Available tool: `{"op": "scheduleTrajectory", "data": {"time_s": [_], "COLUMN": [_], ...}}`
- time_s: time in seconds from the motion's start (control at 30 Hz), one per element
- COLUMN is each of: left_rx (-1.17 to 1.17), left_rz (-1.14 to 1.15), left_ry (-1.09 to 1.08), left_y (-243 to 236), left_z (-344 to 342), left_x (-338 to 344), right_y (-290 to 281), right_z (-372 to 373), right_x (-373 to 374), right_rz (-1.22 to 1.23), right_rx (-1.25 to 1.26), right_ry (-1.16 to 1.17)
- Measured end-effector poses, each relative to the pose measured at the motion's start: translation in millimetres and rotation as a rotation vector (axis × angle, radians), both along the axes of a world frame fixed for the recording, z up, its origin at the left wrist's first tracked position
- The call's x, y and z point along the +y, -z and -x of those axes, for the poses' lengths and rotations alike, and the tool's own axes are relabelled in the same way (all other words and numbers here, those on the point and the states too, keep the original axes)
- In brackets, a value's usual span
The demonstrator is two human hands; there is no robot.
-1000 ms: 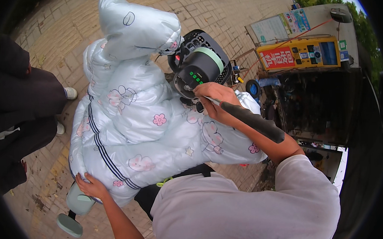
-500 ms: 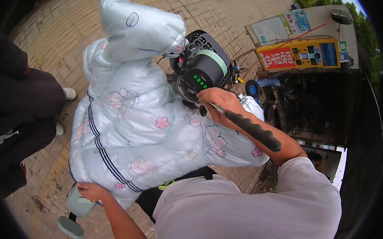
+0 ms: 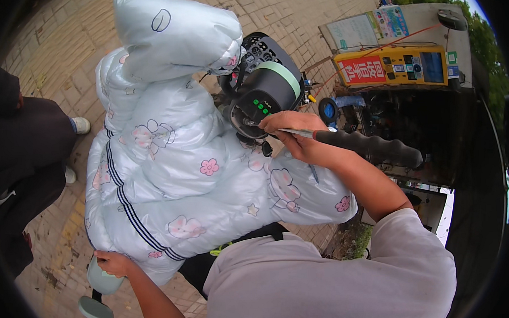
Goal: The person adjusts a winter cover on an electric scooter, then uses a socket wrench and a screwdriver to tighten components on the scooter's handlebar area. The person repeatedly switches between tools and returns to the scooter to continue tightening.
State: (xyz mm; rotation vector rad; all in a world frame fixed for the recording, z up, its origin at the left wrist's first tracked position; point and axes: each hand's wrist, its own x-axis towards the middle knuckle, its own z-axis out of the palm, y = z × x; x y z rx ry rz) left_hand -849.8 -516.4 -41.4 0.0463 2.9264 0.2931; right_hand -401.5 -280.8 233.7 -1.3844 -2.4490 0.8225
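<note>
A pale blue padded windshield quilt with pink flower and animal prints drapes an electric scooter. Its black dashboard with green lit marks shows at the quilt's far right edge. Against the dashboard's near rim, my right hand is closed round a metal-shafted tool; the wavy black handle sticks out to the right, and its working tip is hidden by my fingers. A black key fob hangs just below. My left hand pinches the quilt's hem above the pale green seat.
Beyond the dashboard is a black basket. A person in dark clothes stands at left on the brick paving. At right are a yellow machine with a screen, a stall with dark clutter and a blue tape roll.
The tool's handle has swung upward and outward to the right as my right hand turned. My left hand stays at the quilt's hem. The whole view has shifted slightly.
</note>
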Motion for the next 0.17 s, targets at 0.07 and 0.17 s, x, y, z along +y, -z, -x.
{"op": "scheduleTrajectory", "data": {"time_s": [0.07,0.17], "left_rx": [0.014,0.022], "left_rz": [0.045,0.06], "left_ry": [-0.001,0.003], "left_y": [3,7], "left_z": [-1,0], "left_x": [3,3], "right_y": [-6,7], "right_z": [-6,-5], "right_x": [9,1], "right_rz": [0.032,-0.041], "right_rx": [-0.086,-0.119], "right_ry": [-0.175,-0.119]}}
